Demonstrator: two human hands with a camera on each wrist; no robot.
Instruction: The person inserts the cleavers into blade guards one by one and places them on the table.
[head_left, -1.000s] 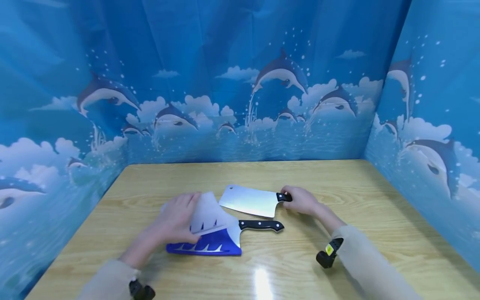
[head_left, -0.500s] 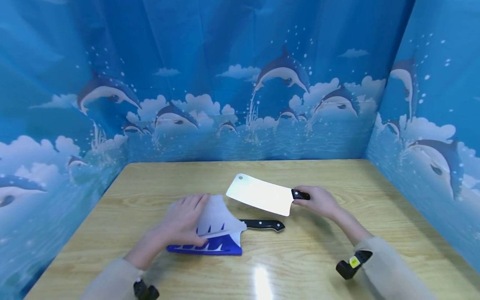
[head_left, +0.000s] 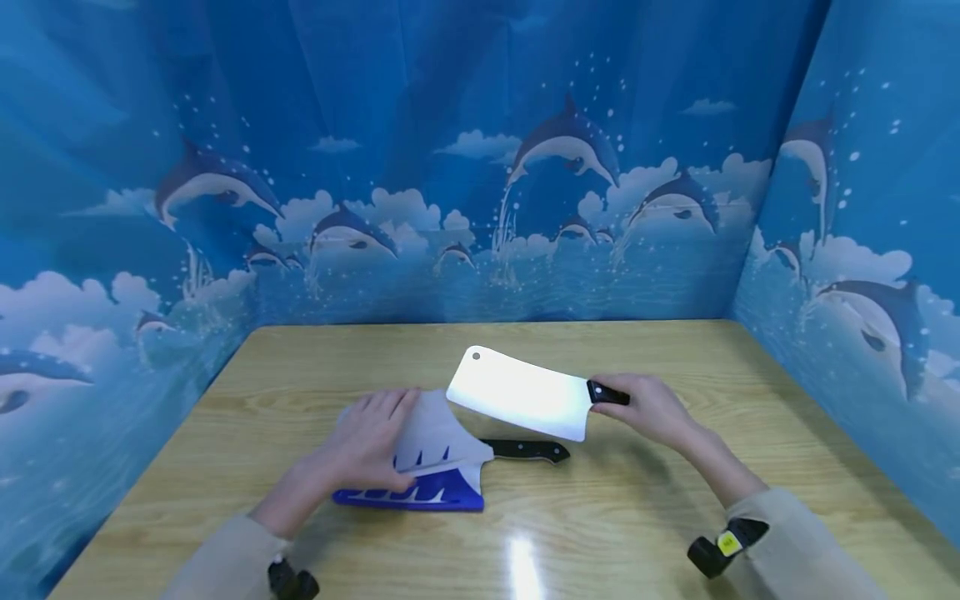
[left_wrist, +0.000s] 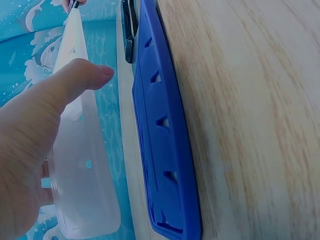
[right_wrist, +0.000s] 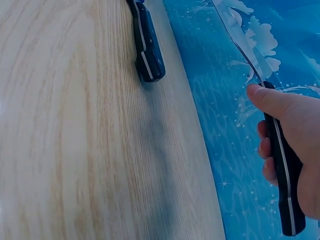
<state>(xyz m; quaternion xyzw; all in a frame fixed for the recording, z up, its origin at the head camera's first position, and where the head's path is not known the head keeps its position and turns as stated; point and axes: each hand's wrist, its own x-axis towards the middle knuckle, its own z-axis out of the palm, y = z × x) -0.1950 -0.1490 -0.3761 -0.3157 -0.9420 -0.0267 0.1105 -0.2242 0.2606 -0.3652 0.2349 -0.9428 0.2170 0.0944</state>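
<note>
My right hand (head_left: pixel 648 408) grips a cleaver (head_left: pixel 521 392) by its black handle (right_wrist: pixel 285 170). The broad shiny blade points left, tilted, above the table. My left hand (head_left: pixel 375 442) holds a translucent white blade guard (left_wrist: pixel 85 170), thumb on one side and fingers behind. The blade's far end is right beside this guard's edge in the head view. Below the guard lies a second knife with a black riveted handle (head_left: pixel 528 450), its blade in a blue blade guard (left_wrist: pixel 165 125) with slots. The left hand partly hides both guards in the head view.
All this is over a light wood-grain table (head_left: pixel 600 533). A blue dolphin-print curtain (head_left: pixel 420 192) stands along the back and both sides. Each wrist wears a small black camera (head_left: pixel 716 550) over a beige sleeve (head_left: pixel 802 550).
The right hand has lifted the cleaver off the table and shifted right, tilting the blade. The left hand has moved slightly right with the white blade guard. The blue-guarded knife stays put.
</note>
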